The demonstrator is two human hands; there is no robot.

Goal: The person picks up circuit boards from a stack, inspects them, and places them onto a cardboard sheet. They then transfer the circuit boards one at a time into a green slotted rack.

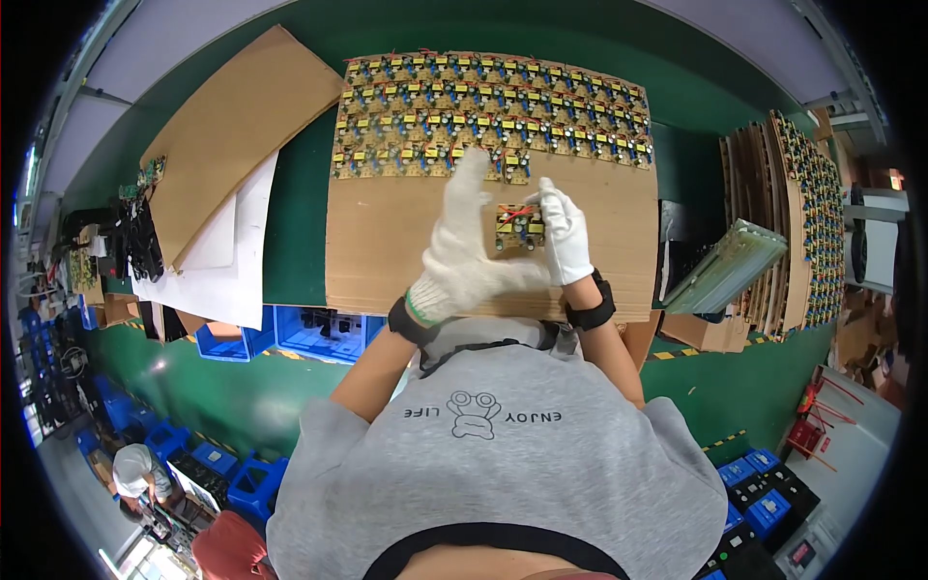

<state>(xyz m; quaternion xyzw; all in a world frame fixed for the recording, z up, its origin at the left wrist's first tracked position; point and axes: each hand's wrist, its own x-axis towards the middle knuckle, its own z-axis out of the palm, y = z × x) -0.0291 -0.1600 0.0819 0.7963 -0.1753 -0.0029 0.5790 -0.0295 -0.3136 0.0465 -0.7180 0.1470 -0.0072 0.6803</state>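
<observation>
Both my hands wear white gloves and are over a brown cardboard sheet [406, 222]. My left hand [459, 242] is open, its fingers stretched forward and its thumb spread to the right. Between my hands lies a small group of circuit boards [520, 228] with yellow parts and red wires. My right hand [565, 232] is at the right edge of these boards, seen side-on with its fingers stretched forward and close together; whether it touches them is hard to tell. Just beyond my left fingertips, several rows of similar circuit boards [493, 106] cover the far part of the sheet.
Another cardboard sheet [242, 126] leans over white paper [208, 251] at left. On the right stand upright cardboard sheets [764, 193], more circuit boards [817, 232] and a tilted stack of clear-greenish trays [730, 266]. Blue bins [324, 333] are below the table edge. Another person [140, 474] is at lower left.
</observation>
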